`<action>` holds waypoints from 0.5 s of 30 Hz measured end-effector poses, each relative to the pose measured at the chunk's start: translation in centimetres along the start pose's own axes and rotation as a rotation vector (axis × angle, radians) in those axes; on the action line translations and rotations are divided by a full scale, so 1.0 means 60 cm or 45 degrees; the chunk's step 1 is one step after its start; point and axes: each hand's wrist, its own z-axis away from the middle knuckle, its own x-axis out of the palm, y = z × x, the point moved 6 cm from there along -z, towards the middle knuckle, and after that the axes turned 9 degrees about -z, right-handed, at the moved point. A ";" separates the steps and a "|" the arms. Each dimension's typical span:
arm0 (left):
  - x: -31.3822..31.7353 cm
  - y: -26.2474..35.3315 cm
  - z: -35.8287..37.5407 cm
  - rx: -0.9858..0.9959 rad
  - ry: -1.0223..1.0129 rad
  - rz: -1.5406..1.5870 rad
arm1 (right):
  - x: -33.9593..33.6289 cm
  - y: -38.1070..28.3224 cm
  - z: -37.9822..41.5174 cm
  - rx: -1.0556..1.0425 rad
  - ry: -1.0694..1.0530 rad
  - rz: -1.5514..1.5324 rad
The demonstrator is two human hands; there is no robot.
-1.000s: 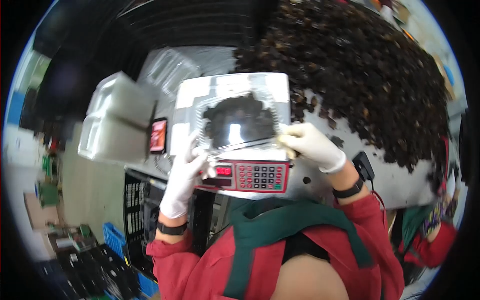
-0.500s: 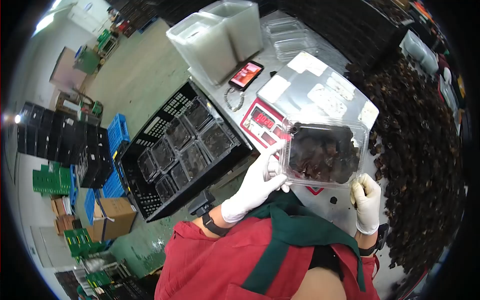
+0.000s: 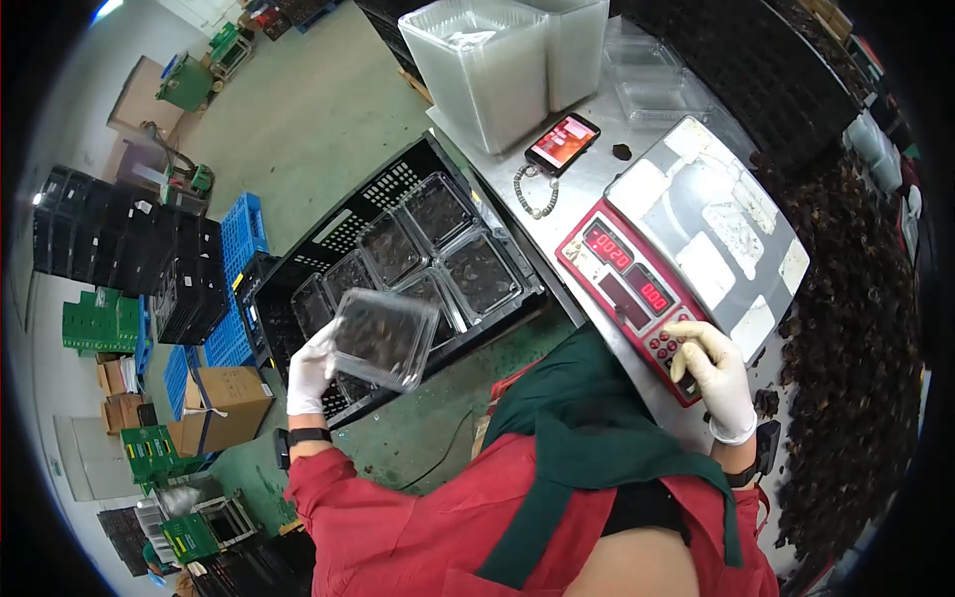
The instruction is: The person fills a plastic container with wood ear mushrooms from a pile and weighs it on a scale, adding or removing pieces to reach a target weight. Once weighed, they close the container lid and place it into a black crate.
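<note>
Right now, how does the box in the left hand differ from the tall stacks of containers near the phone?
The box has dark pieces inside, while the stacks show none. The box is a single one; the stacks are many containers nested together. The left hand holds the box tilted in the air, but the stacks stand on the table. Both are see-through.

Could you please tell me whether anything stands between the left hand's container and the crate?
Nothing visible stands between the container in the left hand and the crate; other filled containers sit inside.
</note>
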 end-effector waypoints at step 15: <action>-0.308 -0.269 -0.164 -0.245 0.855 -0.747 | -0.040 -0.013 0.047 0.014 0.531 0.044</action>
